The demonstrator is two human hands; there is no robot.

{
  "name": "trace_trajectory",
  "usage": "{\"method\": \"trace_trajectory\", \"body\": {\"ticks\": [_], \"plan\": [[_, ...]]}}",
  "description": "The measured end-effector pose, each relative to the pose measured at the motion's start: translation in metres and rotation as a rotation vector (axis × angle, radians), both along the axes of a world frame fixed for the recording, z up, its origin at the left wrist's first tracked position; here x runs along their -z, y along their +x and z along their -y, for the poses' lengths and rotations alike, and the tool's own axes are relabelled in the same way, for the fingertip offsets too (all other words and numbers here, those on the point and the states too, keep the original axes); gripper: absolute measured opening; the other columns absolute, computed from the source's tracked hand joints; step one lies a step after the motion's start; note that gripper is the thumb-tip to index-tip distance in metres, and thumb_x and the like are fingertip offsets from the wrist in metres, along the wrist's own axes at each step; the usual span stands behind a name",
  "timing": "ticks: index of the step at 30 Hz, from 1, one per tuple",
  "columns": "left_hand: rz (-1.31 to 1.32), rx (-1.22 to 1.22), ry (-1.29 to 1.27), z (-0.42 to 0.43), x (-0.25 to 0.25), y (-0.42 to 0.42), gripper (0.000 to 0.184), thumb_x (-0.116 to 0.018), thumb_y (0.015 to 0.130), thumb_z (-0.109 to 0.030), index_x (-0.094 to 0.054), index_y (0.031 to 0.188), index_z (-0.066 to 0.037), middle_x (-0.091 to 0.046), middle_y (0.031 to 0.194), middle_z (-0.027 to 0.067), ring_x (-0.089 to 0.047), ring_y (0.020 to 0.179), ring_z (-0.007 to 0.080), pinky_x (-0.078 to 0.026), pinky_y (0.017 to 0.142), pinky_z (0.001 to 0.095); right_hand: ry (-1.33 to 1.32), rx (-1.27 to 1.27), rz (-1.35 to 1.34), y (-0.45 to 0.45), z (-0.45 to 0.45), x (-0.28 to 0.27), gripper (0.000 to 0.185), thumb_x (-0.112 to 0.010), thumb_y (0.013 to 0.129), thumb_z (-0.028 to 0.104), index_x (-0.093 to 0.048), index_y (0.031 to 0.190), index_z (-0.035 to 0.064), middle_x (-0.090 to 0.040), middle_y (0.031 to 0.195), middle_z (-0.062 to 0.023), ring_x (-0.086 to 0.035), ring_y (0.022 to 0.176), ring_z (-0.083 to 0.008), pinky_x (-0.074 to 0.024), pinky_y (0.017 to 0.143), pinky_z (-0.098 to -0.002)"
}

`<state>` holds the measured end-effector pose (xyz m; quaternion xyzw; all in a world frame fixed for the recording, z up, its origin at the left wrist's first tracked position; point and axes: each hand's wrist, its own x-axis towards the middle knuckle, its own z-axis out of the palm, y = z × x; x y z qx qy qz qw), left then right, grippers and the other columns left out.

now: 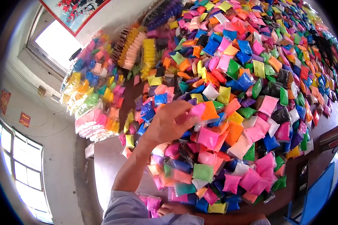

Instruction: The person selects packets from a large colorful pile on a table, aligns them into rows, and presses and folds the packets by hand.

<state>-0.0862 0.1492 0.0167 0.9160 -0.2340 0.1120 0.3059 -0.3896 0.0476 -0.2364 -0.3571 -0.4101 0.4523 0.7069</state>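
Observation:
My left hand [172,122] reaches over the heap with thumb and fingertips closed on a small pink packet [198,110]. An orange packet [210,111] lies right against it; whether the fingers also touch that one, I cannot tell. Low in the view, my right hand [173,208] is partly hidden behind the left sleeve. Its curled fingers are at the edge of some clear-wrapped pink packets [153,204] and appear to grip them. Around both hands lie loose packets of many colours, including a green packet [203,172] and a bright pink packet [208,138].
A large heap of coloured packets [259,71] spreads over the dark table [131,92]. Bundled bags of sorted packets [95,101] stand at the left, with yellow strips [149,56] behind. A blue chair-like frame [317,193] is at the lower right. Windows [22,165] line the left wall.

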Motion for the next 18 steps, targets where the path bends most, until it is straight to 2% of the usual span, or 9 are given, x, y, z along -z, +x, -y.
{"method": "trace_trajectory", "body": {"ticks": [1,5,9,11,12,13,15,16,18], "plan": [[-0.057,-0.079,-0.045,-0.002,-0.001,0.001,0.025,-0.076,0.092,-0.02,-0.066,0.101,0.002,-0.068,0.091,0.0174,-0.066,0.078,0.0367,-0.053,0.069,0.0412,-0.015,0.028,0.082,-0.001,0.001,0.0,0.031,-0.048,0.106,0.033,-0.061,0.107,0.005,-0.058,0.099,-0.0044,-0.062,0.094,-0.0199,-0.046,0.082,-0.0342],[0.042,-0.253,0.052,-0.027,0.014,0.022,0.023,-0.066,0.099,-0.018,-0.057,0.09,0.001,-0.062,0.081,0.0232,-0.062,0.076,0.0442,-0.048,0.063,0.0467,-0.063,0.124,0.376,0.004,0.008,-0.018,0.032,-0.047,0.107,0.033,-0.06,0.108,0.004,-0.058,0.099,-0.0043,-0.061,0.096,-0.0195,-0.0459,0.084,-0.0339],[0.064,-0.343,0.177,-0.041,0.015,0.043,0.025,-0.061,0.1,-0.024,-0.059,0.093,0.0,-0.062,0.08,0.0238,-0.062,0.08,0.0469,-0.048,0.068,0.0509,-0.174,0.054,0.27,0.028,0.022,-0.058,0.033,-0.043,0.109,0.035,-0.06,0.108,0.0063,-0.058,0.101,-0.004,-0.06,0.099,-0.0192,-0.0454,0.086,-0.0324],[0.118,-0.3,0.185,-0.039,0.015,0.053,0.025,-0.061,0.099,-0.025,-0.06,0.095,0.0,-0.063,0.083,0.0239,-0.062,0.082,0.0461,-0.048,0.07,0.0517,-0.157,0.125,0.66,0.034,0.023,-0.062,0.035,-0.041,0.111,0.035,-0.059,0.106,0.0059,-0.058,0.102,-0.0038,-0.059,0.1,-0.0174,-0.0446,0.087,-0.0314],[0.171,-0.258,0.194,-0.038,0.015,0.058,0.026,-0.061,0.097,-0.025,-0.061,0.097,0.0,-0.064,0.086,0.0239,-0.063,0.084,0.0453,-0.047,0.072,0.0526,-0.157,0.125,0.659,0.027,0.02,-0.055,0.035,-0.041,0.111,0.035,-0.059,0.106,0.0059,-0.058,0.102,-0.0038,-0.059,0.1,-0.0174,-0.0446,0.087,-0.0314],[0.171,-0.258,0.194,-0.039,0.014,0.064,0.026,-0.061,0.097,-0.025,-0.061,0.097,0.0,-0.064,0.086,0.0239,-0.063,0.084,0.0453,-0.047,0.072,0.0526,-0.138,0.092,0.386,0.014,0.014,-0.039,0.034,-0.04,0.111,0.035,-0.06,0.107,0.0075,-0.057,0.1,-0.0033,-0.059,0.099,-0.0172,-0.0439,0.088,-0.0309],[-0.055,-0.398,0.257,-0.041,0.013,0.079,0.03,-0.062,0.094,-0.026,-0.066,0.107,0.0,-0.068,0.098,0.0233,-0.065,0.093,0.0429,-0.051,0.079,0.0497,-0.119,0.06,0.113,-0.007,0.0,-0.004,0.034,-0.039,0.111,0.035,-0.06,0.108,0.0092,-0.056,0.099,-0.0028,-0.059,0.099,-0.017,-0.0432,0.089,-0.0305],[-0.055,-0.396,0.256,-0.043,0.017,0.086,0.03,-0.062,0.094,-0.026,-0.066,0.107,0.0,-0.068,0.098,0.0233,-0.065,0.093,0.0429,-0.051,0.079,0.0497,-0.013,-0.099,-0.216,-0.015,-0.008,0.017,0.033,-0.04,0.111,0.036,-0.059,0.106,0.0096,-0.054,0.096,-0.0018,-0.058,0.097,-0.0169,-0.0426,0.089,-0.0309],[0.2,-0.321,0.294,-0.048,0.03,0.104,0.04,-0.065,0.092,-0.031,-0.069,0.122,-0.004,-0.07,0.113,0.0226,-0.067,0.105,0.04,-0.053,0.09,0.0449,0.095,-0.257,-0.543,-0.019,-0.018,0.019,0.033,-0.04,0.11,0.037,-0.058,0.104,0.01,-0.052,0.094,-0.0009,-0.057,0.095,-0.0168,-0.042,0.089,-0.0313]]}}
